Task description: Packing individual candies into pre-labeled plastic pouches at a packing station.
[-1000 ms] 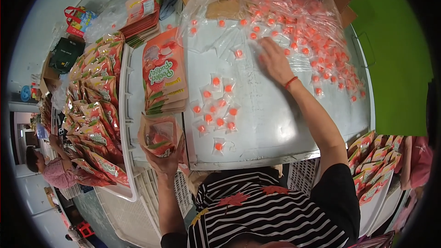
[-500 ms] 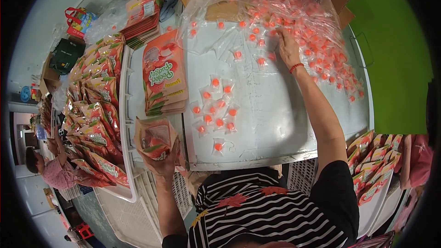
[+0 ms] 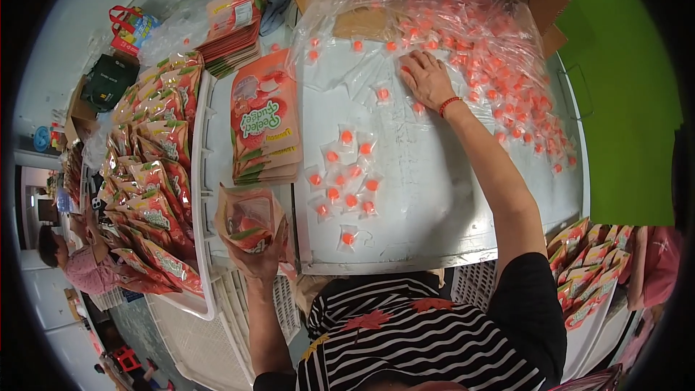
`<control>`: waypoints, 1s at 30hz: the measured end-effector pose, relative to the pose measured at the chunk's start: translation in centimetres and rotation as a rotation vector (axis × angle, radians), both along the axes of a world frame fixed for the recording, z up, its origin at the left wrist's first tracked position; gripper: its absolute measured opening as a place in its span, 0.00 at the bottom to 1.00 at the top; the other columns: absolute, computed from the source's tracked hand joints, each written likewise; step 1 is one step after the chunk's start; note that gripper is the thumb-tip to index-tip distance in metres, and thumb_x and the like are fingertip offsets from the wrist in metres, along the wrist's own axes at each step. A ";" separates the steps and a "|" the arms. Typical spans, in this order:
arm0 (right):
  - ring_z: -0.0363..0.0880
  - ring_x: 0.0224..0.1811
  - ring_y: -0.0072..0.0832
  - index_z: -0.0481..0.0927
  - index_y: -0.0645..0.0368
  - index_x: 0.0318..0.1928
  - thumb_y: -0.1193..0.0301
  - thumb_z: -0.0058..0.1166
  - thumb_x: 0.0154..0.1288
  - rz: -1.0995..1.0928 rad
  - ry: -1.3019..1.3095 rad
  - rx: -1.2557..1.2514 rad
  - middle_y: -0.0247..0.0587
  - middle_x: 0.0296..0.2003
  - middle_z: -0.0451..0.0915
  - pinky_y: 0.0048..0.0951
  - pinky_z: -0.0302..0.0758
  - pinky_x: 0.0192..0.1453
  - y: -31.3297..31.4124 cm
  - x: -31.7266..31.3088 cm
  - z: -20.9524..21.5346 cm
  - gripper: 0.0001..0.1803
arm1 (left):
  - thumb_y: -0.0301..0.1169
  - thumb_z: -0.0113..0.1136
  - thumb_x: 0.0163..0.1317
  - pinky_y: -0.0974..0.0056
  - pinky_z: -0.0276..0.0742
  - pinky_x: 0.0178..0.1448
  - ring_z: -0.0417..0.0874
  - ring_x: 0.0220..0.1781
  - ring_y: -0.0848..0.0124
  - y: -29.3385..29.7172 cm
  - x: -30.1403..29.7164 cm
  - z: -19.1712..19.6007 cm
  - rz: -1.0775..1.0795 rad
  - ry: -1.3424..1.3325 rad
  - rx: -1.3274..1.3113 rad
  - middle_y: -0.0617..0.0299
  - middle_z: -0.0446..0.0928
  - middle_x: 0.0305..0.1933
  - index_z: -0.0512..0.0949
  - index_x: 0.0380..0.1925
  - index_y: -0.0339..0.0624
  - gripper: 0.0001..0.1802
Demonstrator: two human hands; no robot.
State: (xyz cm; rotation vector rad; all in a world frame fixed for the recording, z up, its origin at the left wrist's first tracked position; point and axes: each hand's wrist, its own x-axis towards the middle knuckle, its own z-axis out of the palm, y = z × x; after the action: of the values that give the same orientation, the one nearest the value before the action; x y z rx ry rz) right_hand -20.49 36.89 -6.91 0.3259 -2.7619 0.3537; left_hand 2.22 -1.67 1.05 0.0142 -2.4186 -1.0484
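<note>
Left hand grips near side of open red-and-tan printed pouch, presumably keeping mouth spread, just left of grey metal table. Right hand, palm down beside heaped round orange candies in clear wrappers; palm hidden, cannot tell whether grasping any.

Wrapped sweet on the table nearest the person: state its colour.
The sweet is orange-red; it shows best in the head view.

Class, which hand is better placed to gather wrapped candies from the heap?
Probably the right hand: it is beside the heap, while the left hand holds an open pouch.
</note>
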 end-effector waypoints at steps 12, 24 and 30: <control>0.66 0.56 0.48 0.76 0.59 0.49 0.67 0.48 0.67 0.032 0.129 -0.274 0.49 0.50 0.72 0.42 0.63 0.62 -2.6 10.4 -0.3 0.14 | 0.26 0.75 0.43 0.65 0.73 0.53 0.75 0.50 0.67 -0.7 0.1 -0.9 0.029 -0.064 0.089 0.53 0.71 0.52 0.59 0.59 0.32 0.44; 0.75 0.51 0.37 0.75 0.61 0.51 0.60 0.35 0.74 0.406 -0.353 -0.410 0.48 0.50 0.77 0.35 0.67 0.60 -3.4 3.0 2.7 0.21 | 0.23 0.74 0.44 0.64 0.72 0.56 0.75 0.52 0.67 -1.3 0.8 -1.2 -0.011 0.037 0.037 0.52 0.70 0.56 0.58 0.61 0.31 0.45; 0.63 0.64 0.42 0.72 0.59 0.54 0.65 0.43 0.69 0.246 -0.013 0.105 0.47 0.58 0.70 0.44 0.58 0.66 -0.7 1.4 2.2 0.17 | 0.24 0.75 0.43 0.66 0.73 0.52 0.76 0.48 0.68 -1.0 0.8 -0.8 0.030 0.049 0.097 0.54 0.72 0.50 0.62 0.56 0.31 0.41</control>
State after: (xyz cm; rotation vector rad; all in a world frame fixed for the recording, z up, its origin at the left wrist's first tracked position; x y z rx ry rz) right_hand -19.14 36.15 -4.71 0.6956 -2.7626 0.2717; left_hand 3.07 -2.69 0.21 0.0576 -2.3143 -1.1385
